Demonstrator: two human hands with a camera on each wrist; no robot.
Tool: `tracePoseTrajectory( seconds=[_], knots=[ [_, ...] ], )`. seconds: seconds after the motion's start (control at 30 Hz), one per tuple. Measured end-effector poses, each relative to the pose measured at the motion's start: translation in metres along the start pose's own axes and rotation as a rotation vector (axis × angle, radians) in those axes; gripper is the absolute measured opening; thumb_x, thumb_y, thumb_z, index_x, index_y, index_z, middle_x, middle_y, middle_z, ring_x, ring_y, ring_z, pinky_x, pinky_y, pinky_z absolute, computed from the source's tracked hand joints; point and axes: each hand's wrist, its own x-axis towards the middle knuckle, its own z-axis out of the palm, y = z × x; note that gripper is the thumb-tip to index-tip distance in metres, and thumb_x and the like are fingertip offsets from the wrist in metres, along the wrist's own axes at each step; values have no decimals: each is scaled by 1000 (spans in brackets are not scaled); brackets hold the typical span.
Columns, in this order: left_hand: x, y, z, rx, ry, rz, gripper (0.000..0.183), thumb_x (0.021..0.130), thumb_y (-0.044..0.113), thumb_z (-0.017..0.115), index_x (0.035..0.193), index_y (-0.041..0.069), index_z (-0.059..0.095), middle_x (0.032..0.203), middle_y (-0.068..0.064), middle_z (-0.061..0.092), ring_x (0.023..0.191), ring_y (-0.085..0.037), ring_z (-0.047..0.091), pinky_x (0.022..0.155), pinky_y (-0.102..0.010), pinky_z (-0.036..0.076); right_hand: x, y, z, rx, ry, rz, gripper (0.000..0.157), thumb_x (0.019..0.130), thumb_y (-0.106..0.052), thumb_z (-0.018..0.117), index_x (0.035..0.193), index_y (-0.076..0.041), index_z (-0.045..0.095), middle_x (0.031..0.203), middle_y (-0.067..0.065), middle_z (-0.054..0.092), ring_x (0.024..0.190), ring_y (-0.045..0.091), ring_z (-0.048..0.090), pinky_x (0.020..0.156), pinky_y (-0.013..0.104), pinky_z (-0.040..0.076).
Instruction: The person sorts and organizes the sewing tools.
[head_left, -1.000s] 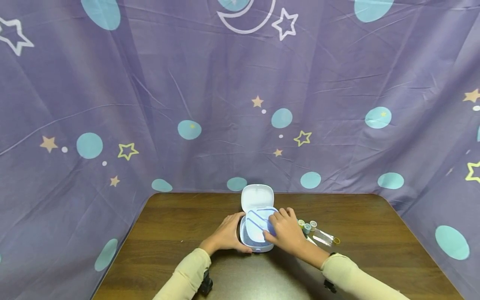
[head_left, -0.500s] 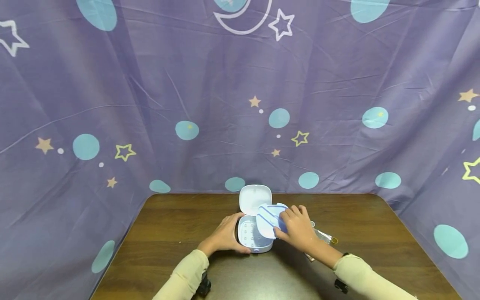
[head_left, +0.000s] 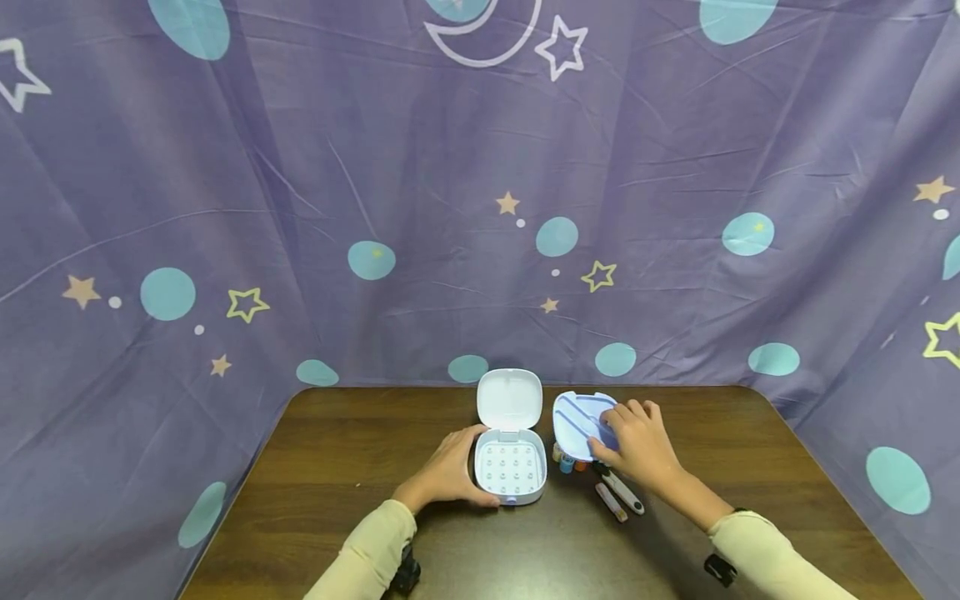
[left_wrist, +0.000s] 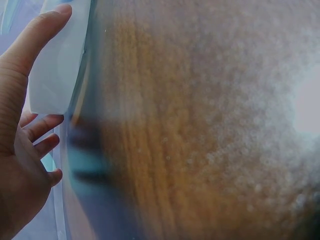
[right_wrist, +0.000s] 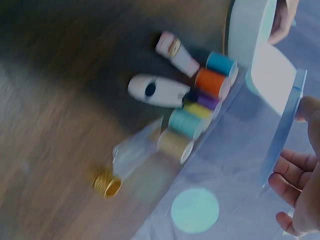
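Right grip pinching blue tray near spools, left grip spread wide around open white box on counter.

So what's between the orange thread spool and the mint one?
Two more: a purple spool next to the orange spool, then a yellow spool next to the mint spool. The right wrist view shows it.
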Motion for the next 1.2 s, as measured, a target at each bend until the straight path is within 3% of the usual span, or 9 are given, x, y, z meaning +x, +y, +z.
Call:
tracePoseTrajectory(
  seconds=[0.43,1.2],
  knots=[
    [0,1,-1,-1,5,12,117,53,50,98,146,4,45,142,-12,56,132,-31,51,112,-54,38,-15,43,-12,7,16,69,32,75,-31,76,87,-2,68,78,9,65,77,28,51,83,54,35],
    [1,-3,0,-9,1,5,116,53,52,98,146,6,46,143,-9,56,132,-31,51,112,-55,38,-48,91,-11,-32,-71,192,31,76,-26,78,90,-1,67,84,11,64,80,30,51,83,55,31]
  ],
)
